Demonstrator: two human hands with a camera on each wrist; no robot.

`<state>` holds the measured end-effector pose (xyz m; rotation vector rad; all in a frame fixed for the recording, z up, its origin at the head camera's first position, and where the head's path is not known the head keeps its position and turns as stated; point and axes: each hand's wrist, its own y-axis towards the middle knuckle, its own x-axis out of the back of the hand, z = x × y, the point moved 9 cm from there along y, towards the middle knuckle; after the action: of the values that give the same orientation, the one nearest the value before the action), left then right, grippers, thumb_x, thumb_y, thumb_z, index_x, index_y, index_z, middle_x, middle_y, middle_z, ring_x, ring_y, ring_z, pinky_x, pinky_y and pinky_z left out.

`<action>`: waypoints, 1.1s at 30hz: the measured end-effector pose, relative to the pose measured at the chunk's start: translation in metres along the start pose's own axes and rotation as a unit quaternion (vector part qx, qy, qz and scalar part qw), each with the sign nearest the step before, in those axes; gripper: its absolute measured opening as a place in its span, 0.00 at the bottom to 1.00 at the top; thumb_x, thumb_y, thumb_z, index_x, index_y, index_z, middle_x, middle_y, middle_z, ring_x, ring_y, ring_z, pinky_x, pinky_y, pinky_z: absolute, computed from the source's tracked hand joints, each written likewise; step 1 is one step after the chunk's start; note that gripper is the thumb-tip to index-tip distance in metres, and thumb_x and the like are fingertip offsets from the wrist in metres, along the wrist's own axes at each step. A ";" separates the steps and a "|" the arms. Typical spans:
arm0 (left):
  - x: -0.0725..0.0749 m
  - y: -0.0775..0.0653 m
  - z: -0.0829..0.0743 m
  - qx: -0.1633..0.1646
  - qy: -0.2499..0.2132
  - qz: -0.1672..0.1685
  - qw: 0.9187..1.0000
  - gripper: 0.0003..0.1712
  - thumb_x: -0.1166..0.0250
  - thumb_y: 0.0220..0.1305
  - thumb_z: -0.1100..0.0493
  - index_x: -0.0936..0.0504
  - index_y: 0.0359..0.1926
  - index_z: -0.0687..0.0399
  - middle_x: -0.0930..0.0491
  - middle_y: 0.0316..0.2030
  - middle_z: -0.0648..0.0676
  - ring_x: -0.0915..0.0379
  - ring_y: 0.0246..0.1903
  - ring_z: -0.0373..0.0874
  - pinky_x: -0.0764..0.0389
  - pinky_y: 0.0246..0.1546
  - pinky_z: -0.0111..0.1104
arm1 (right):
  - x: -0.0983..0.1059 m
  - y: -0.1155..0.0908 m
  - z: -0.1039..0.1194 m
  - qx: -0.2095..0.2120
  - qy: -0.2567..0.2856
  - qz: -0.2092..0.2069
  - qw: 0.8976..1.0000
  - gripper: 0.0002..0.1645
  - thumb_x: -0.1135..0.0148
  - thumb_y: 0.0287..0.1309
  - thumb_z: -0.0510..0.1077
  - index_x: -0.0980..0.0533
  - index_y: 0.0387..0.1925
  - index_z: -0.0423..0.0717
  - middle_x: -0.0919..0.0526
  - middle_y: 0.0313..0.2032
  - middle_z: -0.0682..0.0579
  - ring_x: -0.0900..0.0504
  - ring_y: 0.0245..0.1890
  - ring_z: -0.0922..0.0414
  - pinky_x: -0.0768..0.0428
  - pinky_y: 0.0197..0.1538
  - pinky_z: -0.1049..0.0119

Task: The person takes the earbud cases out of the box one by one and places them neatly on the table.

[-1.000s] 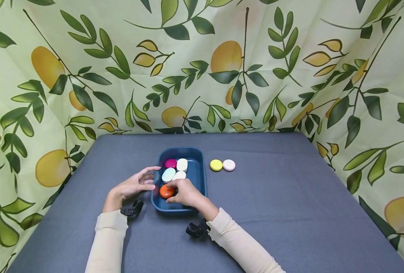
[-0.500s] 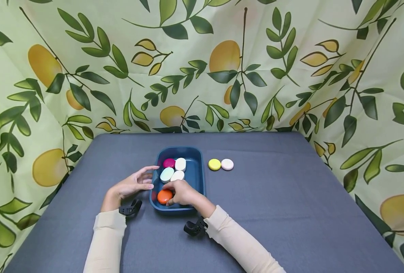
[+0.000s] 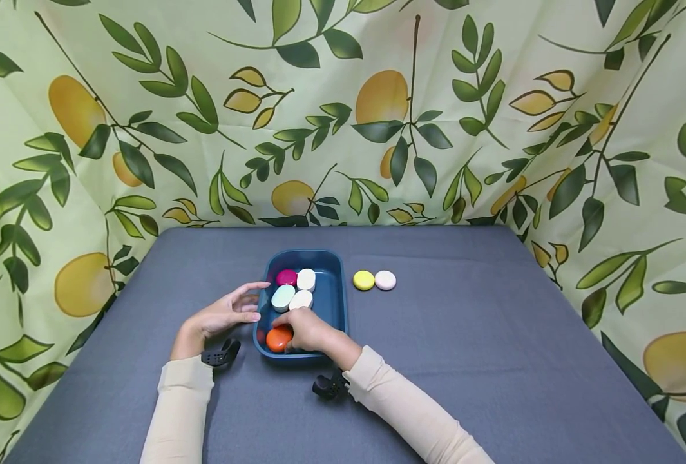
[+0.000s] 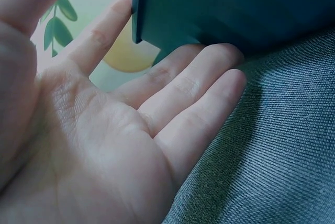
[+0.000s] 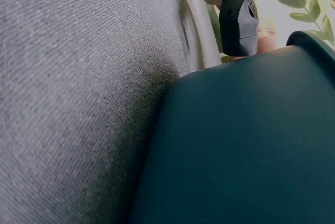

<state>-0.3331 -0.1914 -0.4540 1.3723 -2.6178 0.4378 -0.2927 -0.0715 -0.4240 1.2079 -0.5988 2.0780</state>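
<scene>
A dark blue rectangular tray (image 3: pixel 333 283) with rounded corners stands on the grey cloth. Inside its near left corner lies a glossy orange round disc (image 3: pixel 277 339), pinched between the thumb and fingers of my right hand (image 3: pixel 315 332). My left hand (image 3: pixel 227 312) steadies the tray's left side with fairly straight fingers. In the left wrist view, its fingertips touch the tray wall (image 4: pixel 209 9). Farther back in the tray sit a magenta disc (image 3: pixel 286 277), a white oval piece (image 3: pixel 306 279), a pale blue one (image 3: pixel 283 297) and another white one (image 3: pixel 301 299). The right wrist view shows only the tray's outer wall (image 5: pixel 235 145), hiding the right fingers.
Right of the tray, a yellow disc (image 3: pixel 363 280) and a pale pink disc (image 3: pixel 386 280) lie side by side on the grey cloth (image 3: pixel 464 335). A leaf-and-fruit patterned curtain (image 3: pixel 331 64) encloses the back and sides. Each wrist wears a black band (image 3: pixel 222 354).
My right hand has shifted the orange disc toward the tray's near left corner and lowered a little. The left hand stays at the tray's side, and the other pieces keep their places.
</scene>
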 end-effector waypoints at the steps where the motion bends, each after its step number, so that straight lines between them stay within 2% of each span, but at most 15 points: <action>1: 0.000 0.000 0.000 0.002 -0.001 -0.001 1.000 0.41 0.38 0.64 0.59 0.49 0.73 0.52 0.43 0.70 0.71 0.41 0.68 0.64 0.36 0.68 0.57 | 0.000 0.000 0.001 0.005 0.003 0.000 1.000 0.26 0.25 0.45 0.37 0.19 0.50 0.45 0.13 0.46 0.52 0.20 0.40 0.61 0.23 0.49 0.76; 6: -0.001 0.000 0.000 0.006 -0.003 -0.004 1.000 0.41 0.38 0.65 0.59 0.49 0.73 0.52 0.43 0.70 0.70 0.41 0.68 0.62 0.37 0.68 0.57 | 0.002 -0.003 0.001 0.007 0.034 -0.015 0.999 0.23 0.25 0.44 0.37 0.17 0.47 0.43 0.12 0.43 0.51 0.21 0.38 0.62 0.22 0.47 0.77; 13: -0.004 0.000 0.000 0.002 -0.004 -0.002 1.000 0.43 0.37 0.64 0.58 0.49 0.74 0.53 0.43 0.69 0.71 0.39 0.67 0.62 0.35 0.68 0.55 | 0.014 -0.011 -0.004 0.010 0.063 -0.046 0.997 0.24 0.22 0.42 0.41 0.16 0.45 0.43 0.12 0.41 0.51 0.22 0.36 0.63 0.24 0.42 0.79; 16: -0.004 0.000 0.000 0.004 -0.004 -0.003 1.000 0.43 0.36 0.64 0.57 0.49 0.74 0.53 0.43 0.70 0.71 0.40 0.67 0.63 0.35 0.68 0.56 | 0.021 -0.017 -0.008 0.013 0.100 -0.052 0.994 0.25 0.22 0.42 0.41 0.17 0.46 0.42 0.12 0.42 0.49 0.19 0.38 0.60 0.22 0.44 0.78; 22: -0.002 0.000 0.001 0.000 0.000 -0.002 1.000 0.43 0.37 0.64 0.59 0.50 0.74 0.54 0.44 0.70 0.71 0.41 0.68 0.64 0.34 0.67 0.54 | 0.044 -0.030 -0.019 0.021 0.163 -0.087 0.983 0.28 0.22 0.41 0.39 0.19 0.48 0.38 0.15 0.47 0.44 0.16 0.45 0.52 0.17 0.53 0.66; 27: 0.000 -0.002 -0.001 -0.006 0.008 -0.006 1.000 0.43 0.37 0.64 0.59 0.50 0.73 0.55 0.43 0.69 0.72 0.36 0.66 0.59 0.28 0.65 0.48 | 0.056 -0.040 -0.030 0.012 0.175 -0.119 0.977 0.29 0.22 0.41 0.39 0.19 0.49 0.39 0.15 0.47 0.44 0.16 0.46 0.51 0.17 0.52 0.66; 33: 0.000 -0.002 0.001 0.001 0.000 -0.009 1.000 0.44 0.36 0.63 0.58 0.49 0.74 0.54 0.43 0.70 0.71 0.40 0.67 0.65 0.34 0.67 0.56 | 0.060 -0.044 -0.041 0.007 0.179 -0.125 0.976 0.30 0.22 0.40 0.40 0.19 0.50 0.39 0.15 0.47 0.43 0.16 0.45 0.52 0.17 0.52 0.65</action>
<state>-0.3317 -0.1922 -0.4543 1.3954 -2.6038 0.4371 -0.3058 0.0040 -0.3878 0.8364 -0.2505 2.0164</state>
